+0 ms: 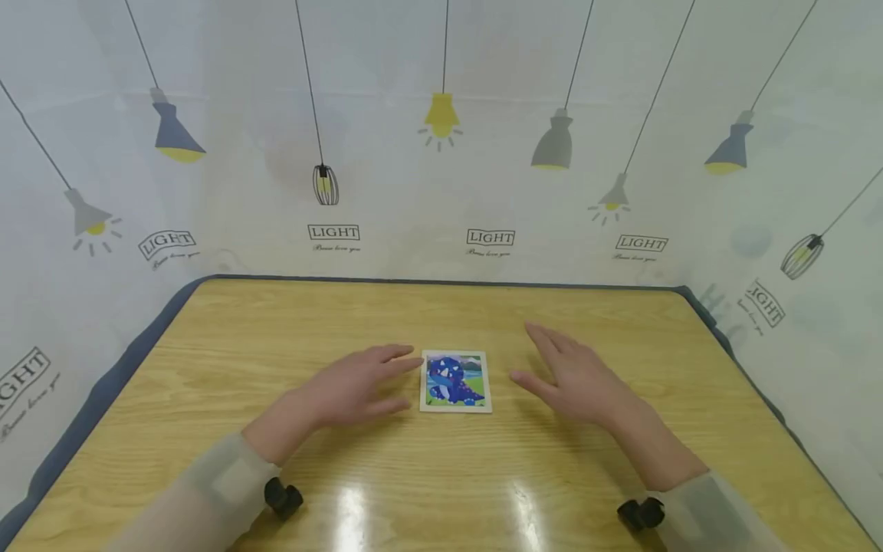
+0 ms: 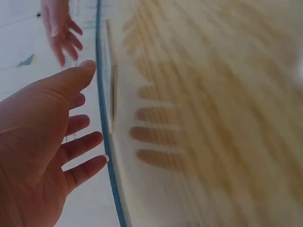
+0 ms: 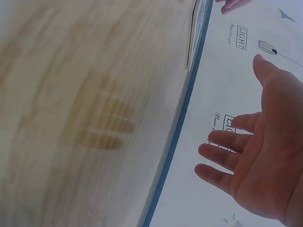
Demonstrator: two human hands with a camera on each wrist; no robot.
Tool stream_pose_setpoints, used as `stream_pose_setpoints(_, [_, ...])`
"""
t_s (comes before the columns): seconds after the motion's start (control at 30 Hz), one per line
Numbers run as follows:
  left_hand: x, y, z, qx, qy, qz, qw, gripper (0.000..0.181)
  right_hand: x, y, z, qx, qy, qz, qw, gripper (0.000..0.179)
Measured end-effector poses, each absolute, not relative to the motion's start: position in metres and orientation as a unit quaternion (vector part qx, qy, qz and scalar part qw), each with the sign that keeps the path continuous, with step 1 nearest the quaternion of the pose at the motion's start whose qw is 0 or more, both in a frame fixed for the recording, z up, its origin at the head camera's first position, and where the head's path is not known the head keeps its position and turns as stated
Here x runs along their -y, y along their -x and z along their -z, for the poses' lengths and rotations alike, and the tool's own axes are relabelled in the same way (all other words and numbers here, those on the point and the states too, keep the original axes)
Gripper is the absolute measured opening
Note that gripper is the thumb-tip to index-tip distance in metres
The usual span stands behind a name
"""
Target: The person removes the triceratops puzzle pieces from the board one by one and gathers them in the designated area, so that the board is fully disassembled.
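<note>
A square picture tile [image 1: 456, 381] with a white border lies flat on the wooden table; a blue cartoon dinosaur by water and grass is printed on it. To its left is my left hand [image 1: 359, 387], fingers extended, fingertips right at the tile's left edge in the head view. On the other side my right hand [image 1: 576, 376] hovers a short way off, thumb and fingers spread. Both hands hold nothing. From the left wrist, the left hand [image 2: 42, 127] shows straight, parted fingers; the right wrist view has the right hand [image 3: 260, 156] likewise spread above the table.
The wooden table [image 1: 276, 322] has a dark blue edge and reflects light near the front. A white curtain [image 1: 386, 153] printed with hanging lamps and the word LIGHT surrounds it on the back and sides. Small black devices [image 1: 283, 498] are strapped at both sleeves.
</note>
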State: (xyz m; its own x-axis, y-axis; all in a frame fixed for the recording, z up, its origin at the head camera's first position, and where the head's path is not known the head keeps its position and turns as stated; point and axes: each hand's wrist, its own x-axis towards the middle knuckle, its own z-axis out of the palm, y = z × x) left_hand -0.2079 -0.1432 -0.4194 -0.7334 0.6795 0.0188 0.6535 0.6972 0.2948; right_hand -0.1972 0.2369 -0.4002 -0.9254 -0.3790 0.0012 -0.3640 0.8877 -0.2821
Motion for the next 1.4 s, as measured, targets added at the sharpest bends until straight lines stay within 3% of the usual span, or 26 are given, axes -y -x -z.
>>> stream_pose_setpoints(0.23, [0.124, 0.215, 0.421, -0.893, -0.437, -0.093, 0.049, 0.057, -0.226, 0.207, 0.404, -0.965, 0.189, 0.174, 0.049, 0.094])
stream_pose_setpoints(0.47, [0.116, 0.217, 0.426, -0.891, -0.444, -0.08, 0.051, 0.044, -0.209, 0.22, 0.407, -0.952, 0.202, 0.217, 0.079, 0.086])
stream_pose_setpoints(0.67, [0.114, 0.216, 0.426, -0.892, -0.44, -0.093, 0.047, 0.047, -0.194, 0.229, 0.405, -0.947, 0.198, 0.236, 0.09, 0.087])
stream_pose_setpoints(0.8, [0.118, 0.219, 0.43, -0.897, -0.414, -0.145, 0.061, 0.05, -0.184, 0.236, 0.403, -0.939, 0.204, 0.26, 0.096, 0.073])
stream_pose_setpoints(1.07, [0.123, 0.225, 0.439, -0.889, -0.372, -0.244, 0.107, 0.051, -0.155, 0.258, 0.415, -0.916, 0.232, 0.305, 0.12, 0.028])
stream_pose_setpoints(1.4, [0.122, 0.227, 0.443, -0.891, -0.352, -0.258, 0.123, 0.051, -0.137, 0.274, 0.429, -0.892, 0.229, 0.349, 0.172, 0.022])
